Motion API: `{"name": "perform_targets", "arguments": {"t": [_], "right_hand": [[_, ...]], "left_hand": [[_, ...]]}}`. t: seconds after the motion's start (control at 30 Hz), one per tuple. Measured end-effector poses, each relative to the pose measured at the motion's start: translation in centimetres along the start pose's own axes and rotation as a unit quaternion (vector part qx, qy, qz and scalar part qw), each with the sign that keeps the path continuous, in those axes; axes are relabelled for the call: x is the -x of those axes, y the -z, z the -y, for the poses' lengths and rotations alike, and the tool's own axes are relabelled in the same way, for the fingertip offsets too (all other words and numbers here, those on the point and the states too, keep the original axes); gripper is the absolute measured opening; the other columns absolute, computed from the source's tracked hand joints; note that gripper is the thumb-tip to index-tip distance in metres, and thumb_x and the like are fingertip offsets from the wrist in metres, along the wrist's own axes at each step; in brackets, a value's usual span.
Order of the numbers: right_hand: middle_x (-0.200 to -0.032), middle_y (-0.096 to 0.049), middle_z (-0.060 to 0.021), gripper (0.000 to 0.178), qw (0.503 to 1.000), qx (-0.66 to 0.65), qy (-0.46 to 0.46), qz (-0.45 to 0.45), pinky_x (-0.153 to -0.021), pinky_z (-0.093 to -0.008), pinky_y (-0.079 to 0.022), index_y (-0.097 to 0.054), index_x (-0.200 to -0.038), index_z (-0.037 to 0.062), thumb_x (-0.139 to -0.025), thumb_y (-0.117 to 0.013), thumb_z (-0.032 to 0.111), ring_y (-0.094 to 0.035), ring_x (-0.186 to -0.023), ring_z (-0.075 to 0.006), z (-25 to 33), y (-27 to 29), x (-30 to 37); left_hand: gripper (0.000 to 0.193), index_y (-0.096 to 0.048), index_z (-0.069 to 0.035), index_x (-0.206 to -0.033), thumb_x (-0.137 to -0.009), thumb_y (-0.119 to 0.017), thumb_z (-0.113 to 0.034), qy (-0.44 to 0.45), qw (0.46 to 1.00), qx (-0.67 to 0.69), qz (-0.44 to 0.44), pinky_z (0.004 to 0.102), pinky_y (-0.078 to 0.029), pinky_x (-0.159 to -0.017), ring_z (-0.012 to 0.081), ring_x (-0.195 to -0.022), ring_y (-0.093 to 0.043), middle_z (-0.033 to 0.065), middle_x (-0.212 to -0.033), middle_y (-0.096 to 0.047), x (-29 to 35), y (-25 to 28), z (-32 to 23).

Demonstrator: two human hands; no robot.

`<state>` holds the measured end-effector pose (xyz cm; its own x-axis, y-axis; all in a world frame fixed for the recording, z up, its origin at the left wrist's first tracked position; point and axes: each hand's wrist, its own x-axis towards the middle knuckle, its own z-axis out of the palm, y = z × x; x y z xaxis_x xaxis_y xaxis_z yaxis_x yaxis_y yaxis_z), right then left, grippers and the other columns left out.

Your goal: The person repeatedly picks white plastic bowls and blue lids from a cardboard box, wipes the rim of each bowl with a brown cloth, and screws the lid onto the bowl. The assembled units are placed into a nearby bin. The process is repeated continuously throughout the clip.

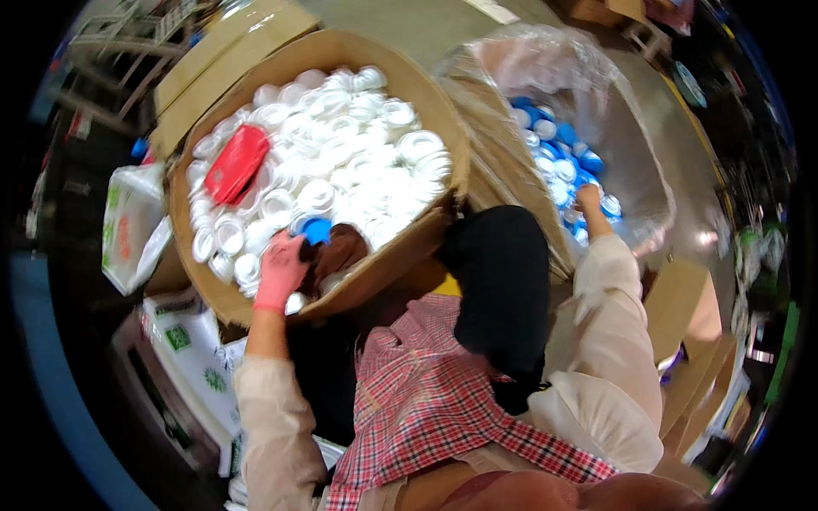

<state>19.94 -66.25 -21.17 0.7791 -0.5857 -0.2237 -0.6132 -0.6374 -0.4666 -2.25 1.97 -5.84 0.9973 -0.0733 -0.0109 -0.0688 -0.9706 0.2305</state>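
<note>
In a pink glove with dark patches, my left hand (pixel 284 268) is at the near edge of a large cardboard box (pixel 456 140) full of white plastic lids (pixel 336 140). Its fingers are bent against a blue cap (pixel 317 230) with a white part beside it. A brown cloth (pixel 342 253) lies just right of that cap. My bare right hand (pixel 590 200) reaches into a second box lined with clear plastic (pixel 626 145), over blue and white caps (pixel 558 153). Its fingers look curled in; what they hold, if anything, is hidden.
A red pouch (pixel 237 164) lies on the white lids. Left of the box are a white plastic bag (pixel 134 226) and a printed white sack (pixel 192 358). My dark-clad knee (pixel 498 281) stands between both boxes. An open carton (pixel 694 366) is at the right.
</note>
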Motion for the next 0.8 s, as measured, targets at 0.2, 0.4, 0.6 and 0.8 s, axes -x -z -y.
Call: {"name": "perform_targets", "arguments": {"t": [0.2,0.4,0.6,0.8], "right_hand": [[-0.092,-0.07,-0.0129,0.02,0.913,-0.164,0.339,0.157,-0.068,-0.0289,-0.052,-0.069,-0.098,0.0013,-0.084,-0.063,0.014,-0.067,-0.076,-0.0162,17.6,2.8,7.3],[-0.098,-0.069,-0.0125,0.02,0.679,-0.049,0.658,0.322,-0.079,-0.0341,-0.051,-0.064,-0.106,0.0017,-0.089,-0.06,0.01,-0.065,-0.091,-0.0224,34.4,-2.0,32.4],[-0.101,-0.057,-0.0131,0.025,0.525,0.035,0.811,0.255,-0.076,-0.0426,-0.051,-0.063,-0.1,0.0088,-0.076,-0.061,0.006,-0.061,-0.093,-0.0327,36.0,-15.3,44.0],[-0.084,-0.057,-0.0102,0.017,0.479,0.0,0.86,0.179,-0.068,-0.0417,-0.05,-0.062,-0.094,0.01,-0.079,-0.056,0.012,-0.061,-0.084,-0.0304,38.9,-16.3,43.9]], "left_hand": [[0.025,-0.063,-0.01,-0.096,-0.072,-0.065,-0.008,0.064,0.994,0.05,0.076,0.0406,-0.049,-0.084,0.0329,-0.097,-0.06,0.0142,-0.1,-0.062,0.3,3.6,0.3],[0.025,-0.066,-0.008,-0.096,-0.073,-0.066,-0.019,0.082,0.986,0.007,0.148,0.039,-0.05,-0.086,0.0302,-0.099,-0.062,0.0131,-0.1,-0.066,2.0,2.9,2.2],[0.033,-0.065,-0.01,-0.109,-0.084,-0.06,-0.031,0.082,0.978,0.138,0.135,0.0398,-0.047,-0.09,0.0321,-0.105,-0.059,0.0146,-0.109,-0.063,3.9,5.5,2.2],[0.047,-0.056,-0.008,-0.123,-0.086,-0.062,-0.036,0.195,0.92,0.297,-0.164,0.0381,-0.047,-0.091,0.0315,-0.11,-0.058,0.0169,-0.118,-0.06,4.3,6.6,3.3]]}}
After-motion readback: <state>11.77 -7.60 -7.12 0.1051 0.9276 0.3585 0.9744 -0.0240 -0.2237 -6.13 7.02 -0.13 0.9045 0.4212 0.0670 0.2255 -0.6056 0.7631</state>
